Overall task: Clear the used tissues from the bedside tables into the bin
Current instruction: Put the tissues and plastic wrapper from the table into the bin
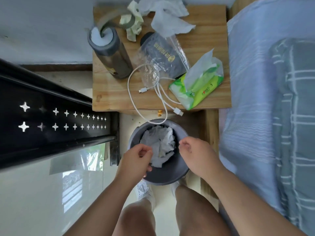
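We stand over the bin, set on the floor at 6 o'clock from the bedside table so tissues drop straight in; crumpled tissues fill it, while 2 more lie at the table's 12 o'clock edge; our left hand and right hand hover over the rim, fingers loosely curled, gripping nothing we can see.

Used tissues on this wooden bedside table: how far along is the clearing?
Partly done. Crumpled white tissues already lie in the round grey bin. Both hands, left hand and right hand, hover over it holding nothing visible. Left: a large white tissue and a pale green crumpled tissue at the wooden bedside table's far end.
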`<act>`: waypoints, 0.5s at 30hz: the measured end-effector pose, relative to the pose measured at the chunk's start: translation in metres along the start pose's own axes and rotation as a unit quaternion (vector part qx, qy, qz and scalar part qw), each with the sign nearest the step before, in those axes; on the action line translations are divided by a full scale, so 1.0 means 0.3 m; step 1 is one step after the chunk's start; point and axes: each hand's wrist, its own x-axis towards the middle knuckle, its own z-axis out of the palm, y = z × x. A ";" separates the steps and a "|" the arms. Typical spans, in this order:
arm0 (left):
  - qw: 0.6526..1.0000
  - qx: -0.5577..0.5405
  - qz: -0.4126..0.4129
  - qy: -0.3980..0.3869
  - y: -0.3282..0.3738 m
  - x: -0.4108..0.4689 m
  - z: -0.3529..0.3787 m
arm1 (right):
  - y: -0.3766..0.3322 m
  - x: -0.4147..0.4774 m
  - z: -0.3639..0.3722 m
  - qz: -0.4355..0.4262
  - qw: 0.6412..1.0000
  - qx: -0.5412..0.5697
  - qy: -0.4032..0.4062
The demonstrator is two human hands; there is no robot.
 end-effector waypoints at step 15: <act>0.973 -0.110 0.197 0.051 0.608 -0.125 -0.170 | -0.398 0.066 -0.556 -0.157 0.969 0.117 0.151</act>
